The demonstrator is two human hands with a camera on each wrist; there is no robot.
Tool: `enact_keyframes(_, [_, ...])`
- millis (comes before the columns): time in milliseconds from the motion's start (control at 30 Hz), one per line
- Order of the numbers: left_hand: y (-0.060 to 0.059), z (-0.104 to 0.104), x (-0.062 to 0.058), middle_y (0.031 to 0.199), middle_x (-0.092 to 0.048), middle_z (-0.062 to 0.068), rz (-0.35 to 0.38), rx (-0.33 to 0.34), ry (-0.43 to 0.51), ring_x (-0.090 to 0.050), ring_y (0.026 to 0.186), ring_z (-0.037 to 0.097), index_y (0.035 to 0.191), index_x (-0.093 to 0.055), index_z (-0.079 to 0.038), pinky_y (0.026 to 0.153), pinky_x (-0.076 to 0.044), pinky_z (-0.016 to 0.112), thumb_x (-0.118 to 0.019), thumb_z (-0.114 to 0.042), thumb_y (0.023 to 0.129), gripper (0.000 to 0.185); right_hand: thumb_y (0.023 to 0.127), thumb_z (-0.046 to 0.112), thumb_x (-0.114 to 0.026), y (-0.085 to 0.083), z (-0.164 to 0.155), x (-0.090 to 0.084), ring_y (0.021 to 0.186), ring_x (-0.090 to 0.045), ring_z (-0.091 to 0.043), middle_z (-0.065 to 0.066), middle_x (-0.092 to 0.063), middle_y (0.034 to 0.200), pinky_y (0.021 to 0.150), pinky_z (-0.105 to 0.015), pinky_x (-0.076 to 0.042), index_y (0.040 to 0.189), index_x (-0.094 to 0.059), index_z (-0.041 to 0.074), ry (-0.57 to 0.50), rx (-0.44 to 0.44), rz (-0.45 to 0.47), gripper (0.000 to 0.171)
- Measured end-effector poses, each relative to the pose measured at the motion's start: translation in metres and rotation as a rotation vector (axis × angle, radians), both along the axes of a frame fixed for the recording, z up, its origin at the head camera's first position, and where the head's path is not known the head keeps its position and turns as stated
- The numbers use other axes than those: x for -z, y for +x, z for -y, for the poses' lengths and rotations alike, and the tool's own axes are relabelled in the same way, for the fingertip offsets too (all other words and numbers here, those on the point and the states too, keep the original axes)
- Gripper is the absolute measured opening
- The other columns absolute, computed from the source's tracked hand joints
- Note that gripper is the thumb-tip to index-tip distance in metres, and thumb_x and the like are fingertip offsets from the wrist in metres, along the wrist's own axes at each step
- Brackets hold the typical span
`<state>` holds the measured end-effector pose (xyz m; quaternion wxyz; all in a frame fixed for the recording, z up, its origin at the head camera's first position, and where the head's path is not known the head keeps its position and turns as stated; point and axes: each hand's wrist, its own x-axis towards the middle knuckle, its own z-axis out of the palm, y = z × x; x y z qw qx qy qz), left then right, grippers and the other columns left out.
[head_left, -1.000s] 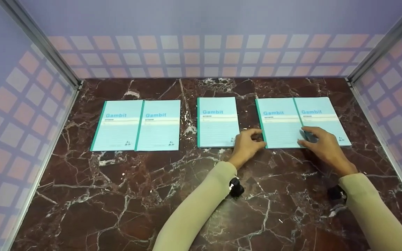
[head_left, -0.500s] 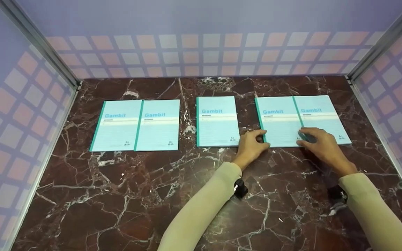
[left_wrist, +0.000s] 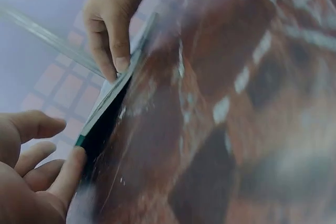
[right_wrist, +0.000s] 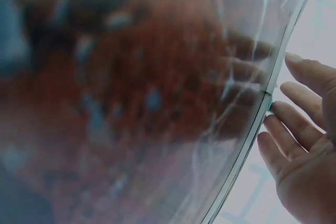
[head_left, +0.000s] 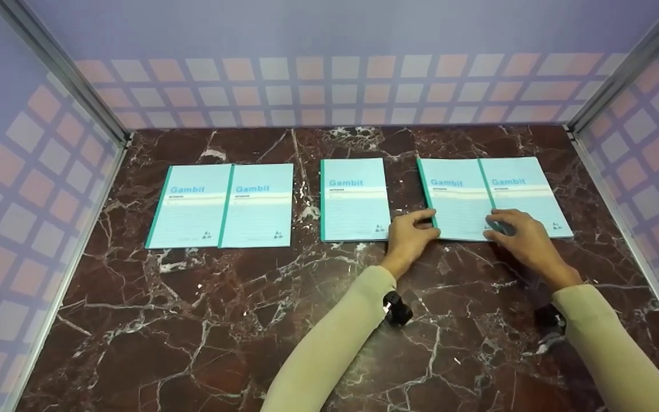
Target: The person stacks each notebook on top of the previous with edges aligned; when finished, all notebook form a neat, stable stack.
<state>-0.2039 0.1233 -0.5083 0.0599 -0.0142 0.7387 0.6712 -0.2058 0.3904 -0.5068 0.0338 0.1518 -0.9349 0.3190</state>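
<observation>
Left wrist view – notebook (left_wrist: 113,100) edge lifted; head view – flat.

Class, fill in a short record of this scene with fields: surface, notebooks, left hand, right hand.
surface: dark red marble table
notebooks: five light blue Gambit notebooks in a row; left pair, single middle notebook, right pair
left hand: left hand touches the near left corner of the right pair, which is raised off the marble there
right hand: right hand rests its fingers on the right pair's near edge
</observation>
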Motion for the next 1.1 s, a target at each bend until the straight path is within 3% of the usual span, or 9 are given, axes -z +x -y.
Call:
enact_keyframes(167, [0.003, -0.003, -0.002, 0.113, -0.078, 0.004, 0.047, -0.033, 0.151, -0.074, 0.101, 0.012, 0.128, -0.078, -0.006, 0.079, -0.062, 0.026, -0.082, 0.007, 0.089, 0.042, 0.097, 0.010, -0.079, 0.002, 0.000, 0.000, 0.127, -0.054, -0.057, -0.032, -0.058, 0.142, 0.102, -0.071, -0.045, 0.129, -0.070, -0.010, 0.002, -0.008, 0.000, 0.039])
enact_keyframes(333, [0.006, -0.009, -0.006, 0.107, -0.076, 0.002, 0.109, -0.058, 0.274, -0.073, 0.094, 0.012, 0.124, -0.079, -0.007, 0.083, -0.063, 0.035, -0.082, 0.009, 0.085, 0.042, 0.098, 0.010, -0.079, 0.003, 0.000, 0.000, 0.127, -0.054, -0.057, -0.032, -0.057, 0.144, 0.103, -0.070, -0.045, 0.130, -0.069, -0.010, -0.020, -0.001, 0.007, 0.039])
enact_keyframes(467, [0.008, -0.013, -0.007, 0.106, -0.075, 0.001, 0.105, -0.068, 0.288, -0.070, 0.089, 0.011, 0.123, -0.079, -0.007, 0.079, -0.062, 0.038, -0.082, 0.008, 0.085, 0.041, 0.097, 0.007, -0.079, 0.005, 0.001, 0.000, 0.128, -0.053, -0.057, -0.033, -0.056, 0.145, 0.103, -0.070, -0.045, 0.130, -0.069, -0.009, -0.029, 0.006, 0.002, 0.038])
enact_keyframes(633, [0.011, -0.014, -0.006, 0.106, -0.076, -0.002, 0.108, -0.104, 0.258, -0.068, 0.088, 0.009, 0.120, -0.081, -0.009, 0.075, -0.058, 0.027, -0.082, 0.005, 0.086, 0.037, 0.097, 0.007, -0.079, 0.005, 0.006, -0.001, 0.128, -0.053, -0.057, -0.033, -0.055, 0.144, 0.103, -0.070, -0.045, 0.132, -0.068, -0.010, -0.046, 0.010, 0.011, 0.040])
enact_keyframes(800, [0.010, -0.006, -0.012, 0.113, -0.075, -0.003, 0.126, -0.106, 0.312, -0.069, 0.095, 0.011, 0.121, -0.081, -0.011, 0.084, -0.060, 0.029, -0.080, 0.004, 0.088, 0.036, 0.100, 0.010, -0.077, 0.008, 0.013, -0.004, 0.119, -0.061, -0.054, -0.031, -0.059, 0.138, 0.097, -0.066, -0.051, 0.137, -0.065, -0.009, -0.094, 0.045, 0.024, 0.044])
enact_keyframes(867, [0.010, -0.003, -0.016, 0.115, -0.075, -0.003, 0.141, -0.100, 0.360, -0.070, 0.097, 0.013, 0.122, -0.081, -0.010, 0.090, -0.060, 0.036, -0.078, 0.006, 0.090, 0.036, 0.103, 0.015, -0.074, 0.010, 0.015, -0.005, 0.115, -0.064, -0.049, -0.029, -0.062, 0.132, 0.094, -0.060, -0.054, 0.139, -0.064, -0.007, -0.108, 0.074, 0.047, 0.044])
enact_keyframes(933, [0.010, 0.001, -0.021, 0.117, -0.075, -0.001, 0.162, -0.090, 0.408, -0.071, 0.096, 0.015, 0.123, -0.080, -0.008, 0.094, -0.060, 0.041, -0.076, 0.008, 0.091, 0.036, 0.106, 0.022, -0.070, 0.012, 0.017, -0.007, 0.109, -0.068, -0.041, -0.026, -0.066, 0.126, 0.091, -0.046, -0.057, 0.142, -0.063, -0.004, -0.121, 0.114, 0.087, 0.045])
enact_keyframes(1033, [0.008, 0.004, -0.027, 0.117, -0.076, 0.003, 0.185, -0.081, 0.481, -0.074, 0.093, 0.018, 0.124, -0.078, -0.004, 0.094, -0.061, 0.040, -0.073, 0.012, 0.091, 0.037, 0.109, 0.034, -0.064, 0.013, 0.017, -0.008, 0.098, -0.070, -0.022, -0.022, -0.069, 0.122, 0.082, -0.026, -0.055, 0.146, -0.062, -0.001, -0.159, 0.171, 0.164, 0.050])
enact_keyframes(1100, [0.007, 0.007, -0.029, 0.119, -0.076, 0.006, 0.191, -0.076, 0.512, -0.075, 0.092, 0.019, 0.125, -0.078, -0.002, 0.093, -0.061, 0.036, -0.072, 0.013, 0.092, 0.037, 0.110, 0.038, -0.062, 0.012, 0.017, -0.008, 0.092, -0.068, -0.011, -0.019, -0.069, 0.122, 0.078, -0.019, -0.055, 0.149, -0.059, -0.001, -0.231, 0.196, 0.237, 0.055])
